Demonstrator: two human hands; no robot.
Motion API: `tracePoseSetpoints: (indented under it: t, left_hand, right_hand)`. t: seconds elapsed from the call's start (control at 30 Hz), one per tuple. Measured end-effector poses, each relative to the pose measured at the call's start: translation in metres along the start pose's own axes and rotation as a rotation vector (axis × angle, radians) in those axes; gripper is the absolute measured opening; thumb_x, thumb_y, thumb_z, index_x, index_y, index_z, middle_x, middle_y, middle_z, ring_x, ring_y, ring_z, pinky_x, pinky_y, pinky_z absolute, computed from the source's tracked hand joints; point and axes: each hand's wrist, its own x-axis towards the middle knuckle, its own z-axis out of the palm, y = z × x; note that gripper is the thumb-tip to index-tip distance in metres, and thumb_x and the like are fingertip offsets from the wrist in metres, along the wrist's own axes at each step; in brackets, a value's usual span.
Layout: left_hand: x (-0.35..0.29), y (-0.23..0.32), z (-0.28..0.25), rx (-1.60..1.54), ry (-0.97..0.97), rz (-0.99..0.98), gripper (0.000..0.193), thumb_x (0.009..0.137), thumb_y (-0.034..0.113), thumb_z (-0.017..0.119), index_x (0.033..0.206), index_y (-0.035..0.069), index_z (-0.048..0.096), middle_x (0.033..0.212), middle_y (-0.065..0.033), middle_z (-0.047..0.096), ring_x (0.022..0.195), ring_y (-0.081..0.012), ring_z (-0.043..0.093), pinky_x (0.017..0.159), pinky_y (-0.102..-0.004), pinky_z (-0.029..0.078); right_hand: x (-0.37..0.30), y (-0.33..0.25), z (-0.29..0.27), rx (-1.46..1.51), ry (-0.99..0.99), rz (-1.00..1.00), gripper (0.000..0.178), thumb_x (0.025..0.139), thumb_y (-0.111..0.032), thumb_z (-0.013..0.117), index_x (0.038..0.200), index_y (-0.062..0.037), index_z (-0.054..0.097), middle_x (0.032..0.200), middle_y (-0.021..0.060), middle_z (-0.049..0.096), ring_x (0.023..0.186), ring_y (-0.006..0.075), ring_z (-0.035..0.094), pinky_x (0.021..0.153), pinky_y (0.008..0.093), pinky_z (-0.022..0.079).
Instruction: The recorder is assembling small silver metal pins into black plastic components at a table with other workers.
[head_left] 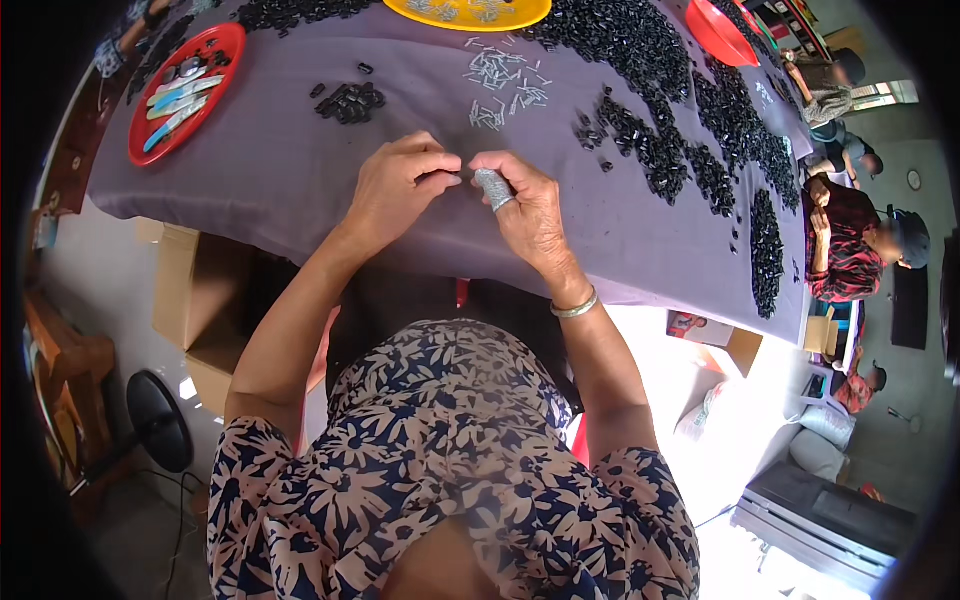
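Grey-clothed table [300,170], both hands — left [395,190], right [525,205] — pinching one small part [458,179] between fingertips.

Whatever tiny piece the hands [465,195] pinch at centre is too small to tell, and the yellow tray [470,12] and red bowl [718,32] are cut off by the frame's top edge.

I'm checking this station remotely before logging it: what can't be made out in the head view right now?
- The tiny part pinched between the left hand and right hand: too small, mostly covered by fingertips.
- The yellow tray: cut off by the top edge.
- The small silver pieces: too small to tell their shape.
- The floor under the grey table: hidden by the person's body.
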Motion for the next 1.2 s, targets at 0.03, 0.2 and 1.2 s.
tracePoseSetpoints:
  t: [0.03, 0.2, 1.2]
  left_hand:
    - [-0.001, 0.000, -0.001, 0.078, -0.017, -0.013, 0.015, 0.076, 0.007, 0.070, 0.092, 0.006, 0.070, 0.083, -0.0047, 0.063, 0.074, -0.0250, 0.061, 0.067, -0.0343, 0.048]
    - [-0.002, -0.004, -0.005, 0.260, -0.019, 0.000, 0.013, 0.076, 0.011, 0.070, 0.089, 0.010, 0.071, 0.086, -0.0017, 0.064, 0.080, -0.0231, 0.061, 0.072, -0.0357, 0.047]
    - [0.003, -0.014, -0.009, 0.199, -0.138, 0.001, 0.010, 0.079, 0.013, 0.067, 0.089, 0.010, 0.069, 0.086, -0.0030, 0.059, 0.086, -0.0230, 0.057, 0.079, -0.0357, 0.043]
  right_hand:
    - [0.000, 0.000, 0.000, -0.037, 0.003, -0.044, 0.014, 0.093, -0.001, 0.058, 0.104, -0.0045, 0.065, 0.085, 0.0012, 0.065, 0.073, 0.0069, 0.059, 0.066, 0.0221, 0.050]
    - [0.001, 0.000, 0.000, -0.082, 0.009, -0.065, 0.015, 0.091, 0.001, 0.058, 0.104, -0.0046, 0.065, 0.087, 0.0028, 0.066, 0.076, 0.0088, 0.062, 0.067, 0.0239, 0.051]
    - [0.006, 0.035, -0.145, -0.572, 0.157, 0.160, 0.018, 0.081, -0.002, 0.072, 0.099, -0.0019, 0.069, 0.085, 0.0030, 0.071, 0.075, 0.0078, 0.062, 0.069, 0.0224, 0.050]
